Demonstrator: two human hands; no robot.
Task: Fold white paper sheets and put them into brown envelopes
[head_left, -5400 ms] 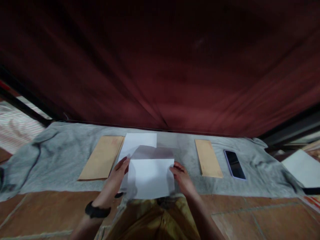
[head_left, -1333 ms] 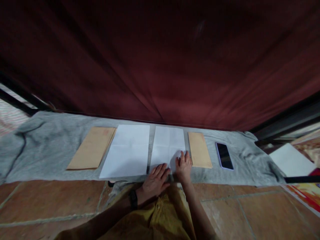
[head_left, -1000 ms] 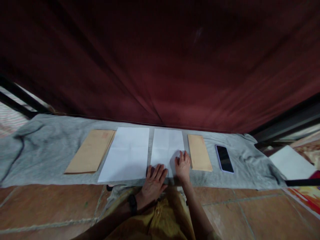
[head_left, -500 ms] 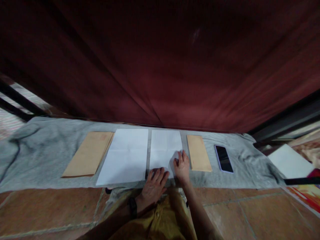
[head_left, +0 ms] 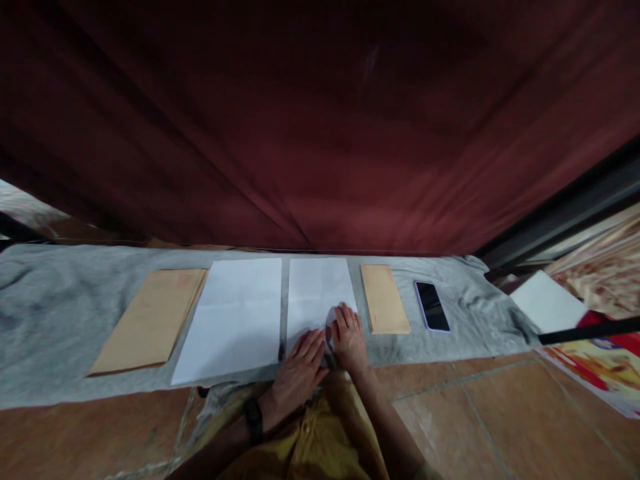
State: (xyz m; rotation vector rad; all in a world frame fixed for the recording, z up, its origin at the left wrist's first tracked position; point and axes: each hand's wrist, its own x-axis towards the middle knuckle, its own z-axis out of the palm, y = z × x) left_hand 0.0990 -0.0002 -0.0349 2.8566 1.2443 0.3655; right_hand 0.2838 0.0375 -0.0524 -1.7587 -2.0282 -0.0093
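A narrow white sheet [head_left: 316, 293] lies on the grey cloth [head_left: 60, 313], folded lengthwise with crease lines showing. My left hand [head_left: 297, 373] rests flat on its near edge, fingers stretched out. My right hand [head_left: 349, 337] presses flat on the sheet's near right corner, fingers together and extended. A wider white sheet [head_left: 233, 317] lies just left of it, untouched. A black band sits on my left wrist.
A stack of brown envelopes [head_left: 150, 319] lies at the left, a single brown envelope [head_left: 384, 307] and a dark phone [head_left: 431, 305] at the right. A maroon curtain [head_left: 320, 120] hangs behind. White paper [head_left: 547, 301] and a black bar [head_left: 590, 330] lie far right.
Since 5.4 s ago the held sheet was folded narrow and laid flat on the cloth. Over the last second both hands stayed pressed on its near edge; the view shifted.
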